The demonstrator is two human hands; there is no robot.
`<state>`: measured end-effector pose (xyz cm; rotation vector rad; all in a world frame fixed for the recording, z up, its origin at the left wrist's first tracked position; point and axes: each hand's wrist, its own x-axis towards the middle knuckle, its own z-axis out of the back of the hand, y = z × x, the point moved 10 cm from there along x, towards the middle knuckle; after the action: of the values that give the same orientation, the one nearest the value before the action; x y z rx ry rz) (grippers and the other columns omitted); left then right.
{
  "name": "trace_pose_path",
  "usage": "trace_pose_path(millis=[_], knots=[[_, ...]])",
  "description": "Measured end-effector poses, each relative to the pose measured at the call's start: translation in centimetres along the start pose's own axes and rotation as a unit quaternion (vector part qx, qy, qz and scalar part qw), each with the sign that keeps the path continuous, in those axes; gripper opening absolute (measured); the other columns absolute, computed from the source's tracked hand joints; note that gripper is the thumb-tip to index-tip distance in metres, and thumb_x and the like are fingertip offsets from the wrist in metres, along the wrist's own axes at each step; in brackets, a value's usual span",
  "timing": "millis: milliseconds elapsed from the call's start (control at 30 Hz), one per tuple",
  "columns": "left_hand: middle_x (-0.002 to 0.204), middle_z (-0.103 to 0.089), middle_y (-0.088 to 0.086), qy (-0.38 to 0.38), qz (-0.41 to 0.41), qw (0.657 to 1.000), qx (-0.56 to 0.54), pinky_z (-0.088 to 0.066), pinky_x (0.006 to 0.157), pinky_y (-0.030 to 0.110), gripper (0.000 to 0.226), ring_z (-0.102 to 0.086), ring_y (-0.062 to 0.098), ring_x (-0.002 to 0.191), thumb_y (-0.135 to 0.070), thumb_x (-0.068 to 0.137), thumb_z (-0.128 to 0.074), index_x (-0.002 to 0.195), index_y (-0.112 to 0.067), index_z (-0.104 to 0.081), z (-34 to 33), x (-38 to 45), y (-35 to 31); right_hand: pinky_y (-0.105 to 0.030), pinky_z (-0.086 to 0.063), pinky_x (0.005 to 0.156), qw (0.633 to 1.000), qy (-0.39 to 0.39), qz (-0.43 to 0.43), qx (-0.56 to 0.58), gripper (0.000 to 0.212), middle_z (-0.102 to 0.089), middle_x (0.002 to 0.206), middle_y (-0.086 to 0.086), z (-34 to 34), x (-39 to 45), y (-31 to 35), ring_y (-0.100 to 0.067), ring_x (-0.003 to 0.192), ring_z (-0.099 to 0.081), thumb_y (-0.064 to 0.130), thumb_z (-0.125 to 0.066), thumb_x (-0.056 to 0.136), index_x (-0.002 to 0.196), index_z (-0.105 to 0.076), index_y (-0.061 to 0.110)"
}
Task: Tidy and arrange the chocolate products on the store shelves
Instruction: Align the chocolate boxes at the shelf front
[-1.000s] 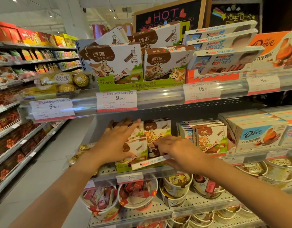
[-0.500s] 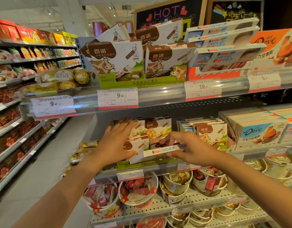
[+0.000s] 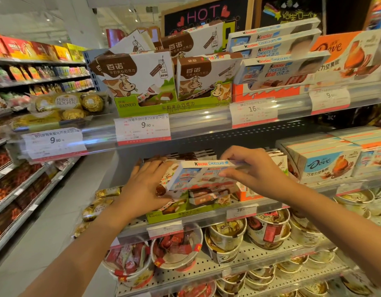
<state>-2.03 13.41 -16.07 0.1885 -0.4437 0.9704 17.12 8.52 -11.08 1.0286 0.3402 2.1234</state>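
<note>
Lifted higher now, one Kinder box [image 3: 203,175] between two hands' grip.

Right hand [image 3: 256,170] pinching a white Kinder chocolate box [image 3: 203,175] above the middle shelf's [image 3: 209,215] front edge; left hand [image 3: 145,187] resting flat on brown-and-white chocolate boxes [image 3: 206,195] beside it.

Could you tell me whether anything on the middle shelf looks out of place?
Yes: a Kinder Chocolate box, pinched by the right hand, sits tilted over the green Bainuo tray instead of among the Kinder stock.
</note>
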Motion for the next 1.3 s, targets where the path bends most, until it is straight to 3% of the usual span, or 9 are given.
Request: trace_pose_path(millis=[233, 433, 567, 733, 833, 1000, 1100, 1233, 1300], knots=[[0.149, -0.029, -0.002, 0.076, 0.036, 0.995, 0.055, -0.004, 0.117, 0.046, 0.088, -0.024, 0.018, 0.138, -0.050, 0.073, -0.069, 0.145, -0.030, -0.022, -0.6, 1.2, -0.9, -0.032, -0.053, 0.067, 0.985, -0.057, 0.020, -0.165, 0.020, -0.069, 0.097, 0.002, 3.9, -0.3, -1.1, -0.018, 0.086, -0.064, 0.023, -0.066, 0.085, 0.104, -0.061, 0.016], [0.140, -0.045, 0.001, 0.014, -0.005, 1.000, 0.012, -0.025, 0.108, 0.059, 0.073, -0.043, 0.022, 0.128, -0.066, 0.071, -0.043, 0.131, -0.024, -0.048, -0.1, 3.3, -4.7, -0.031, -0.038, 0.066, 0.948, -0.106, 0.025, -0.300, 0.021, -0.070, 0.088, -0.007, 8.3, -1.0, -4.2, -0.031, 0.081, -0.062, 0.019, -0.070, 0.081, 0.100, -0.063, 0.013], [0.141, -0.044, -0.004, 0.036, 0.018, 0.999, -0.018, -0.023, 0.111, 0.047, 0.069, -0.039, 0.018, 0.130, -0.062, 0.070, -0.040, 0.128, -0.025, -0.052, -1.3, 5.7, -7.2, -0.029, -0.035, 0.061, 0.914, -0.132, 0.037, -0.383, 0.021, -0.068, 0.072, -0.010, 11.1, -2.0, -5.8, -0.032, 0.064, -0.063, 0.015, -0.077, 0.075, 0.091, -0.065, 0.009], [0.123, -0.056, -0.004, 0.064, 0.055, 0.994, -0.076, -0.038, 0.102, 0.038, 0.050, -0.050, 0.016, 0.116, -0.050, 0.079, -0.062, 0.119, -0.020, -0.059, -4.3, 9.4, -11.7, -0.032, -0.042, 0.056, 0.902, -0.138, 0.062, -0.404, 0.023, -0.064, 0.062, -0.008, 14.3, -3.0, -8.3, -0.031, 0.054, -0.059, 0.011, -0.078, 0.072, 0.087, -0.062, 0.006], [0.116, -0.055, -0.003, 0.073, 0.091, 0.989, -0.092, -0.043, 0.094, 0.034, 0.051, -0.050, 0.015, 0.110, -0.050, 0.078, -0.066, 0.118, -0.020, -0.057, -6.3, 11.7, -13.5, -0.033, -0.044, 0.056, 0.903, -0.134, 0.067, -0.403, 0.023, -0.064, 0.063, -0.008, 15.7, -3.2, -9.4, -0.031, 0.054, -0.059, 0.011, -0.078, 0.072, 0.087, -0.062, 0.006], [0.112, -0.057, 0.001, 0.095, 0.152, 0.977, -0.112, -0.046, 0.093, 0.040, 0.055, -0.053, 0.020, 0.107, -0.053, 0.073, -0.071, 0.115, -0.019, -0.059, -9.2, 13.9, -14.6, -0.029, -0.041, 0.052, 0.909, -0.106, 0.076, -0.395, 0.023, -0.064, 0.063, -0.007, 16.3, -3.5, -11.0, -0.028, 0.052, -0.059, 0.013, -0.077, 0.073, 0.088, -0.062, 0.008], [0.112, -0.058, 0.001, 0.098, 0.165, 0.975, -0.110, -0.043, 0.096, 0.046, 0.052, -0.054, 0.021, 0.107, -0.049, 0.071, -0.074, 0.112, -0.020, -0.060, -10.1, 14.0, -15.0, -0.028, -0.040, 0.047, 0.913, -0.093, 0.089, -0.387, 0.024, -0.064, 0.062, -0.008, 16.0, -3.8, -11.8, -0.029, 0.051, -0.059, 0.013, -0.079, 0.071, 0.089, -0.062, 0.008], [0.108, -0.055, -0.009, 0.094, 0.149, 0.978, -0.110, -0.045, 0.092, 0.039, 0.047, -0.052, 0.015, 0.103, -0.052, 0.066, -0.076, 0.099, -0.025, -0.058, -9.6, 13.4, -15.7, -0.024, -0.033, 0.048, 0.914, -0.103, 0.104, -0.378, 0.027, -0.062, 0.058, -0.007, 16.7, -3.7, -12.6, -0.028, 0.047, -0.057, 0.011, -0.081, 0.069, 0.088, -0.063, 0.007], [0.108, -0.056, -0.009, 0.110, 0.134, 0.978, -0.113, -0.047, 0.089, 0.037, 0.054, -0.051, 0.013, 0.102, -0.052, 0.066, -0.076, 0.107, -0.021, -0.058, -9.5, 12.9, -16.5, -0.023, -0.034, 0.049, 0.919, -0.107, 0.110, -0.363, 0.028, -0.063, 0.058, -0.007, 17.1, -3.4, -13.0, -0.028, 0.046, -0.058, 0.012, -0.081, 0.068, 0.089, -0.064, 0.007]])
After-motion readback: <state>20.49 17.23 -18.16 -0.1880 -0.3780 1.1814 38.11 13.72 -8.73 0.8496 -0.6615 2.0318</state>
